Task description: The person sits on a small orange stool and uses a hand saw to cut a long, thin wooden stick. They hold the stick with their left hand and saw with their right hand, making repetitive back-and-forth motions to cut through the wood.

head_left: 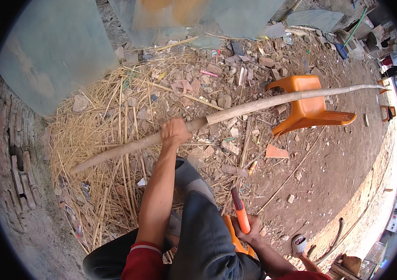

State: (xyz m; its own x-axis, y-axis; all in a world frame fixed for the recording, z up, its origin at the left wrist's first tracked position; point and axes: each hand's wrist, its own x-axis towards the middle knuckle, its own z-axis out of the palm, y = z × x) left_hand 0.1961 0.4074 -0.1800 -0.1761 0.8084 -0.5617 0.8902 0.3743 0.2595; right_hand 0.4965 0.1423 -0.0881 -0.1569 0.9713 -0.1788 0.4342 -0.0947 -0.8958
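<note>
A long, slightly curved wooden pole (254, 105) runs across the view, its right part lying over an orange plastic stool (308, 109) tipped on its side. Near the pole's middle the surface changes from darker to paler wood at a stepped edge. My left hand (175, 130) is wrapped round the darker part, just left of that edge. Beside my knee, my right hand (249, 231) is closed on a tool with a bright orange handle (242, 220) and a dark, narrow blade pointing away from me. The tool's exact kind is unclear, and it is apart from the pole.
Dry straw (100, 135) and broken rubble (224, 100) cover the ground. Grey-blue panels (58, 56) lean at the back, with a brick wall (14, 158) at left. A sandalled foot (298, 245) and a curved stick (336, 238) are at lower right. People (396, 70) stand far right.
</note>
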